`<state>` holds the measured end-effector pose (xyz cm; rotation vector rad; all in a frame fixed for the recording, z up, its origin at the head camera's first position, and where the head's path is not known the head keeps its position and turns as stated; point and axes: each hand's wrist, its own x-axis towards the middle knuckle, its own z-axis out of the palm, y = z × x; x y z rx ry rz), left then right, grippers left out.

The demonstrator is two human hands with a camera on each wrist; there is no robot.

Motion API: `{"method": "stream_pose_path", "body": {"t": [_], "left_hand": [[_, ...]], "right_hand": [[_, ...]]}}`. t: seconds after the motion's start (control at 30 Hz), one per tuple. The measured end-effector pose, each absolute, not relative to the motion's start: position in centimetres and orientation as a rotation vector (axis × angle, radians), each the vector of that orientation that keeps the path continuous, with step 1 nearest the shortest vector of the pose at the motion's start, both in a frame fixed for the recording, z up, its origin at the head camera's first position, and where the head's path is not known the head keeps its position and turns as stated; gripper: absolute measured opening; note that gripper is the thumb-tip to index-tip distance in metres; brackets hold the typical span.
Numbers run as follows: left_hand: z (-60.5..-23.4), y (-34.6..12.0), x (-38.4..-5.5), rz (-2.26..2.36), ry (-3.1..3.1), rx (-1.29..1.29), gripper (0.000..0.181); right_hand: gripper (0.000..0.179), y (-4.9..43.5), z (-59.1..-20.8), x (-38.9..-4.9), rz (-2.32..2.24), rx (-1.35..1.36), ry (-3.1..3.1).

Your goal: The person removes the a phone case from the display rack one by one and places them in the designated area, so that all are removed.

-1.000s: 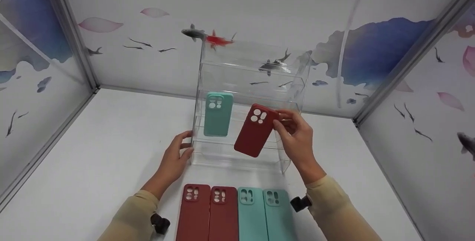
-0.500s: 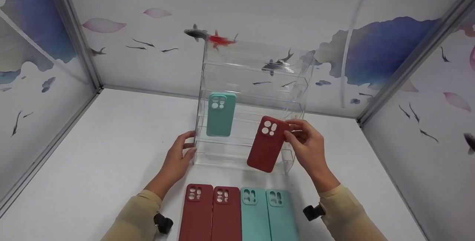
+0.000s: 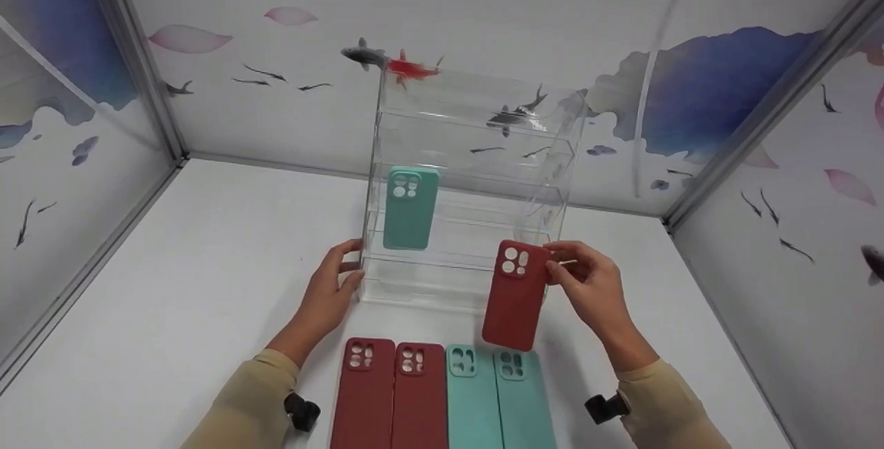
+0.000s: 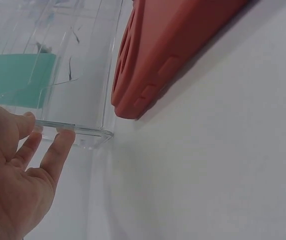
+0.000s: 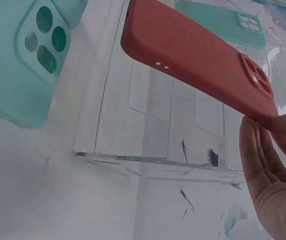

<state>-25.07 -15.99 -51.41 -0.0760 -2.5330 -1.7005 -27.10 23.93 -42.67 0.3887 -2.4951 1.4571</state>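
Note:
My right hand [image 3: 587, 282] pinches a dark red phone case [image 3: 516, 300] by its upper right edge, thumb in front. The case hangs slightly tilted before the lower right of a clear acrylic display rack [image 3: 442, 290], its lower end just above the row of cases. With thumb and fingertips, my left hand [image 3: 331, 290] holds the rack's left side edge; in the left wrist view the fingers [image 4: 58, 152] meet the clear panel. One teal phone case [image 3: 411, 208] leans on a tier at the rack's left.
Before the rack, two red cases [image 3: 364, 394] and two teal cases [image 3: 473, 397] lie side by side on the white table [image 3: 228, 228]. Printed walls [image 3: 262, 117] with metal corner posts enclose the table on three sides.
The red case has moved down, right and toward me in my right hand, away from the rack, and is now more upright. My left hand stays at the rack's side.

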Motion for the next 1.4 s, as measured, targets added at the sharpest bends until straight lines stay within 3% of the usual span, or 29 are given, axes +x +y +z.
{"method": "stream_pose_path", "body": {"t": [0.4, 0.77, 1.4], "left_hand": [[-51.2, -15.9, -25.1, -1.685, -2.530, -0.092, 0.053], [-51.5, -15.3, -25.0, -1.718, -2.531, -0.071, 0.053], [-51.4, -15.8, -25.0, -1.678, -2.557, -0.065, 0.054]], "right_hand": [[0.024, 28.5, -43.1, -26.2, 1.429, 0.268, -2.674], [0.030, 32.8, -45.9, -24.1, 1.541, 0.051, -2.791], [0.034, 34.5, -49.6, -22.9, 1.533, -0.056, -2.972]]}}
